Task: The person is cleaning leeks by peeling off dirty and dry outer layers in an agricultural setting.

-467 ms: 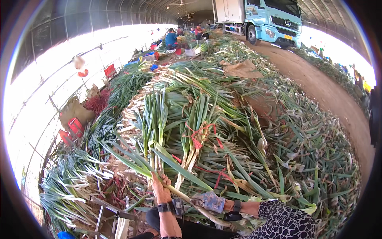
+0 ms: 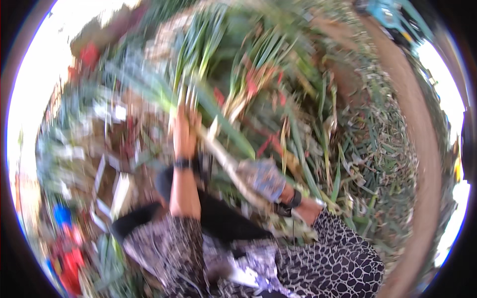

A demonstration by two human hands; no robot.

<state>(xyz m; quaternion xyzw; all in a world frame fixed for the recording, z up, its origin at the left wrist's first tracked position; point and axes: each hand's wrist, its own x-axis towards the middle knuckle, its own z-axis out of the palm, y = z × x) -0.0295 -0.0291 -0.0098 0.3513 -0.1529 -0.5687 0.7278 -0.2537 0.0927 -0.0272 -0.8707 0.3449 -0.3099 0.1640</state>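
My bare left hand (image 2: 185, 124) is closed round a long green onion (image 2: 216, 149), close to where its pale stalk turns to green leaves. The leaves fan out up and to the left, and one broad leaf hangs down to the right. Lower on the stalk, my right hand (image 2: 266, 179), in a patterned glove, closes on it; motion blur softens the fingers. The stalk's lower end slants down past the glove over my lap. Just beyond, a bunch of green onions (image 2: 203, 37) lies beside another bunch (image 2: 243, 87) with red ties.
Heaped leaves and stalks (image 2: 367, 129) spread on the right, bordered by a dirt path (image 2: 407, 124). A metal frame (image 2: 101, 171) stands at my left, with blurred green onions beyond it. Red and blue things (image 2: 69, 263) sit at lower left. Part of a light blue truck (image 2: 392, 17) shows at top right.
The view has tipped down, so my lap and sleeves show more and the far people have left the picture. Both hands remain on the same green onion.
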